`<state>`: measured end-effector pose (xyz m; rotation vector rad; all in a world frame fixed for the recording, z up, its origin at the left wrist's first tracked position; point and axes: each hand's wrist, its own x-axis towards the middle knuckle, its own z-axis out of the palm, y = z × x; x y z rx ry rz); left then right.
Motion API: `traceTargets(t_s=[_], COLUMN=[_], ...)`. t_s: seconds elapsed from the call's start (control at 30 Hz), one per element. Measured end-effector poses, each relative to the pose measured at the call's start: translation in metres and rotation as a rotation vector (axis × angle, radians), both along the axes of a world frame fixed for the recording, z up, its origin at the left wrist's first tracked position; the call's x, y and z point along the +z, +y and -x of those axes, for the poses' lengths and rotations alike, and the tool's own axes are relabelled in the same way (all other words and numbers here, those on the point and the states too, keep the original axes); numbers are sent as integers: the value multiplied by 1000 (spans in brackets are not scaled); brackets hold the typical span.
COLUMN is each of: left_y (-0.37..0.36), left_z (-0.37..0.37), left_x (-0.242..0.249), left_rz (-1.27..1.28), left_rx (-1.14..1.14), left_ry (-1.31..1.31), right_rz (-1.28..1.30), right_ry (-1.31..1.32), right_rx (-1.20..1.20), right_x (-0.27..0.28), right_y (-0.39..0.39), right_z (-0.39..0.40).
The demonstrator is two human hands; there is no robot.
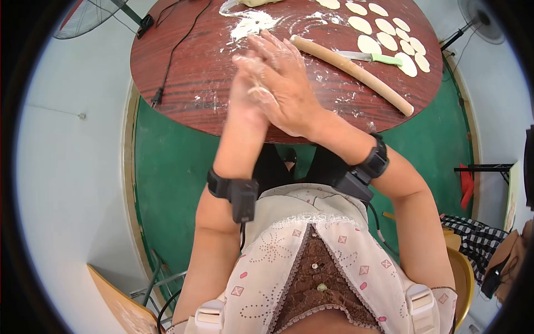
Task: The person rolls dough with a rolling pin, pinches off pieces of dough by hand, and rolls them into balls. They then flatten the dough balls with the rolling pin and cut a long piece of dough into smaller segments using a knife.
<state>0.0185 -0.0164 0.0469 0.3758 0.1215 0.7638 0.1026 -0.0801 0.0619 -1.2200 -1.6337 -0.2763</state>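
Above the near half of the table, my two floury hands press together palm to palm. My right hand (290, 92) lies across the other, its fingers stretched out and dusted white. Partly covered by it and smeared by motion, my left hand (245, 92) also looks flat. A pale streak of flour or dough shows where they meet; I cannot tell whether anything is between the palms. Just right of my hands lies a long wooden rolling pin (356, 75). Beyond it rests a knife (384, 59) with a green handle. Loose flour (253, 23) is scattered past my fingertips.
Several flat dough rounds (385, 26) spread over the far right of the dark red round table (189, 67). A pale lump, probably dough (258, 2), sits at the far edge. A black cord with a plug (157, 97) lies on the left. Fans (483, 21) stand behind.
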Motion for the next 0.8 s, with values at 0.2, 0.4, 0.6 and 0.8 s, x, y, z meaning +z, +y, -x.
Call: traceTargets(t_s=[0.2,0.4,0.6,0.8], left_y=[-47,-6,-20,-2], left_z=[4,17,10,17], left_x=[22,-16,-1,-8], left_rz=[-54,143,118,32], left_rx=[6,-227,-94,-51], left_ry=[245,-413,-106,-92], right_rz=[79,347,274,354], right_ry=[293,-95,238,125], right_rx=[-141,-21,-177,-188], right_x=[18,-2,-5,-9], right_y=[45,0,53,13], right_z=[-13,50,7,38])
